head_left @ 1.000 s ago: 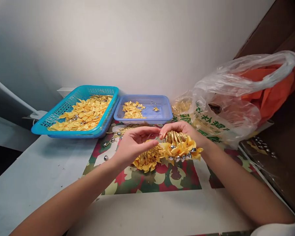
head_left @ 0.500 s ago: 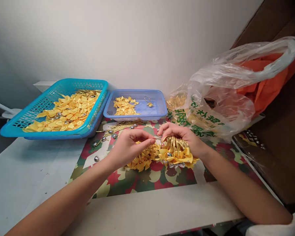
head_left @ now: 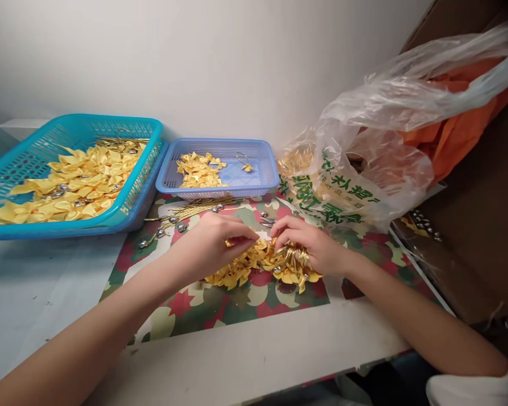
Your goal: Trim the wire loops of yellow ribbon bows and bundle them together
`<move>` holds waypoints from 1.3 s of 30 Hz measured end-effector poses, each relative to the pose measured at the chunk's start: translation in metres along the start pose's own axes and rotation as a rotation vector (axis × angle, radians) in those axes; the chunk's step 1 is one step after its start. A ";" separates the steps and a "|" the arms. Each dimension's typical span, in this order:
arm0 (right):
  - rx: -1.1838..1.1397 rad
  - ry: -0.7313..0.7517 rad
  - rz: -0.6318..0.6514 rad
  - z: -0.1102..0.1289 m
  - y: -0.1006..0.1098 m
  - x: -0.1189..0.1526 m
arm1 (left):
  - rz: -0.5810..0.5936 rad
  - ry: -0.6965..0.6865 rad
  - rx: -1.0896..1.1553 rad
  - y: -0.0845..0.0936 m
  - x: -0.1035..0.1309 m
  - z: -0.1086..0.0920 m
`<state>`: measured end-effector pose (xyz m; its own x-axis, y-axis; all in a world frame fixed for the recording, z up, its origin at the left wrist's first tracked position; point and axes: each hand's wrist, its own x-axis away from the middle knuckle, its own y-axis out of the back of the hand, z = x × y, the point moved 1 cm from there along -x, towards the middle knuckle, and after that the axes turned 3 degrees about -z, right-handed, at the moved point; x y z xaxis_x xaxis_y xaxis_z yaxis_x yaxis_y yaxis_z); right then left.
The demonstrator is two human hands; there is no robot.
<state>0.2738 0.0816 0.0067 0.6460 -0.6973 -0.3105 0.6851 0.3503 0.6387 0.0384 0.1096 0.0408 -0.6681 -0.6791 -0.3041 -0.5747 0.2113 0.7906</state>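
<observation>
My right hand (head_left: 307, 243) is closed around a bunch of gold cords (head_left: 294, 258), whose yellow bows (head_left: 294, 276) and small silver bells hang below the fingers. The bunch is low, close to the camouflage-patterned sheet. To its left, my left hand (head_left: 218, 239) is pinched with thumb against fingertips; whatever lies in the pinch is too small to make out. Partly hidden under that hand is a heap of yellow bows with gold cords (head_left: 239, 268), touching or nearly touching the bunch. Just beyond my right fingertips, small metal tips (head_left: 267, 223) show on the sheet.
A turquoise basket (head_left: 141, 186) full of yellow bows stands left. Behind my hands, a blue basket (head_left: 220, 193) holds more bows and one looped cord. Loose gold cords (head_left: 195, 211) and silver bells (head_left: 182, 227) lie before it. A plastic bag (head_left: 342, 186) sits right.
The bunch in my right hand has come down, and the fingers wrap further over its cords. My left hand stays pinched beside it. The whole view has shifted slightly.
</observation>
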 end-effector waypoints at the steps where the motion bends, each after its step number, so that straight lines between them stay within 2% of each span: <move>1: 0.015 0.007 -0.016 -0.001 0.000 0.001 | 0.009 -0.006 -0.018 -0.002 -0.001 0.001; 6: 0.065 0.042 -0.099 -0.005 -0.002 0.005 | 0.053 -0.042 -0.123 -0.011 -0.002 0.004; 12: 0.106 0.059 -0.130 -0.006 -0.004 0.008 | 0.133 -0.047 -0.200 -0.019 -0.005 0.003; 17: 0.135 0.108 -0.137 -0.007 -0.002 0.005 | 0.309 -0.143 -0.472 -0.024 -0.016 -0.009; 19: 0.138 0.105 -0.113 -0.008 0.000 0.003 | 0.348 -0.187 -0.510 -0.026 -0.019 -0.013; 24: 0.071 -0.004 -0.007 -0.009 0.005 -0.005 | 0.227 -0.215 -0.208 -0.035 -0.017 -0.009; 27: -0.003 -0.165 0.072 -0.008 0.010 -0.013 | 0.167 -0.182 -0.082 -0.038 -0.016 -0.003; 31: -0.139 -0.346 0.219 -0.007 0.020 -0.025 | 0.148 -0.121 -0.024 -0.040 -0.016 0.002; 34: -0.192 -0.360 0.299 -0.007 0.027 -0.031 | 0.148 -0.102 -0.009 -0.040 -0.018 0.004; 39: -0.191 -0.354 0.334 -0.007 0.030 -0.029 | 0.159 -0.115 -0.009 -0.042 -0.021 0.003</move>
<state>0.2783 0.1168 0.0298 0.7093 -0.6850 0.1665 0.5312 0.6747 0.5125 0.0746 0.1172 0.0124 -0.8002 -0.5524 -0.2334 -0.4537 0.3033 0.8379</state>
